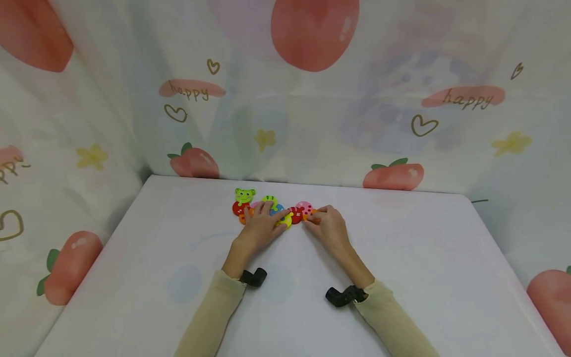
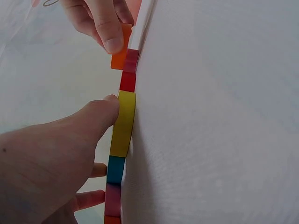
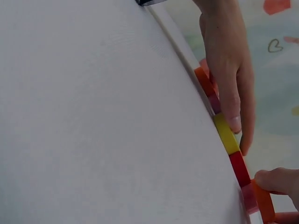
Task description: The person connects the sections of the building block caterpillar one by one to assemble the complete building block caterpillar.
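Note:
A row of round, flat, colored puzzle pieces forms a caterpillar across the far part of the table, with a smiling green head piece (image 1: 244, 195) at its left end. My left hand (image 1: 259, 229) rests over the row with fingers spread, and its thumb touches the edge of a yellow piece (image 2: 123, 123). My right hand (image 1: 331, 229) pinches an orange piece (image 2: 120, 58) at the row's right end. In both wrist views that piece sits slightly raised beside a pink piece (image 3: 249, 199). A red piece (image 3: 239, 169) lies between pink and yellow. The left hand partly hides the middle pieces.
A white cloth covers the table (image 1: 285, 317); its far edge runs just behind the pieces. A patterned curtain (image 1: 312, 124) hangs behind and at the sides. Black wrist cameras are strapped to the left wrist (image 1: 253, 277) and right wrist (image 1: 345, 296).

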The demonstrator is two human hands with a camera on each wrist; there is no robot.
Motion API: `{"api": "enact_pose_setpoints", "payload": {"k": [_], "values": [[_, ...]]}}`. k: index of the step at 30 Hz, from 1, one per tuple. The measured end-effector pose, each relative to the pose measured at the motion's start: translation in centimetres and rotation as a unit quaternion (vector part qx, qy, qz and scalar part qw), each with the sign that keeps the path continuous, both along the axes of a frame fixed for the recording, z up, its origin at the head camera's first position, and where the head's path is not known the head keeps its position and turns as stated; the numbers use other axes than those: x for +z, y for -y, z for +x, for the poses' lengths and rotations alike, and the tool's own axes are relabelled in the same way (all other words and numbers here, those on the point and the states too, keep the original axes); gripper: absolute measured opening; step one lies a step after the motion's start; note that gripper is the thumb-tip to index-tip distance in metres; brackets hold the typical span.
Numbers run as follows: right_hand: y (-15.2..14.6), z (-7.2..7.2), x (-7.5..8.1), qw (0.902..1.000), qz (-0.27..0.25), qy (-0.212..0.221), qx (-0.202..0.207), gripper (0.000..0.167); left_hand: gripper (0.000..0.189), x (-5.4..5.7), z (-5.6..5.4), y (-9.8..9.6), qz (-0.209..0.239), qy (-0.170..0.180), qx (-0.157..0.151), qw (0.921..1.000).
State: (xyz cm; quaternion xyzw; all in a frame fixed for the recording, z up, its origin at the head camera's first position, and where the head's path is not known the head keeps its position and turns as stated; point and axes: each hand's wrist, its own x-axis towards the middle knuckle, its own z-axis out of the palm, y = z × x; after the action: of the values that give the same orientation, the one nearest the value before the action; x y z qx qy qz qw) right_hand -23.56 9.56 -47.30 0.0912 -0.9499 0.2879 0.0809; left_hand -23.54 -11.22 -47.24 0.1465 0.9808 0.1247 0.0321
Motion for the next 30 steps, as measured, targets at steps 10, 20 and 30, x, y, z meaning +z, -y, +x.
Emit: {"api": "enact_pose_setpoints", "payload": {"k": [10,20,30], "values": [[-0.94,-0.9,-0.5,0.9999,-0.009,-0.004,0.0,0.018,0.049,-0.11,-0.04,0.0,-0.023,-0.004,0.004,0.9997],[-0.52,-0.65,0.2,0.9982,0.041,0.034,0.028,0.03,0.049,-0.08,0.02,0.06,-0.021,-0.006,0.002,0.9998],[-0.34,-0.42,-0.06,0.9967,0.073,-0.003,0.035,0.034,0.048,0.17,-0.02,0.6,-0.011,-0.005,0.001,0.9999]]}}
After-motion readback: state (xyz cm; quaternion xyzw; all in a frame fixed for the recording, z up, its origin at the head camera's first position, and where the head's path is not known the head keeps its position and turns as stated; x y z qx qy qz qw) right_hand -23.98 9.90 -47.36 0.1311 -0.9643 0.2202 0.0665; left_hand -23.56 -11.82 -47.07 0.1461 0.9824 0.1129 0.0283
